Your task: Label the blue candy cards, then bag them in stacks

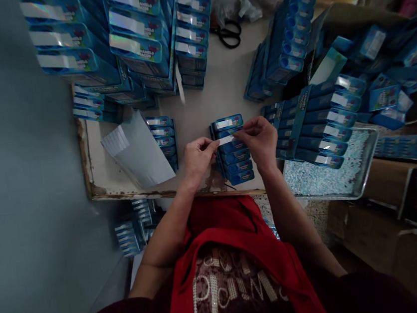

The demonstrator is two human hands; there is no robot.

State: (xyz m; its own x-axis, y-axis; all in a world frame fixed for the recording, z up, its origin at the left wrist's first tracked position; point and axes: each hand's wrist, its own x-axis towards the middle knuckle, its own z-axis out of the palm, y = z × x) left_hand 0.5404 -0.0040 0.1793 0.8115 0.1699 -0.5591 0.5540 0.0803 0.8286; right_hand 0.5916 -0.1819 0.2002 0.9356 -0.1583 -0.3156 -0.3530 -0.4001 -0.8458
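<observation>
A narrow white strip (226, 140) is stretched between the person's two hands, just over the second box from the far end of a short row of blue boxes (239, 167) at the counter's near edge. The left hand (197, 161) pinches one end between thumb and fingers; the right hand (261, 140) has the other end in a similar narrow pinch. Whether the strip already touches the box cannot be told.

Within this row, the farthest box bears a white strip across its end. The boxes nearer the person show round marks or openings and no strip, so the row looks barely begun, with most of it left.

Left of the row, white sheets (138, 154) lie partly over another group of boxes (164, 136) whose ends carry strips. The tall stacks (134, 34) beyond also have them, as does the banded bundle (302, 123) to the right; these appear finished in that respect. Farther back on the right, a group of boxes (288, 42) shows round openings and seems to lack strips.

Black-handled scissors (228, 34) lie at the back of the counter (220, 95). Beneath the bundle, a metal tray (376, 157) holds small pale pieces, near a carton of loose blue boxes (385, 91).
</observation>
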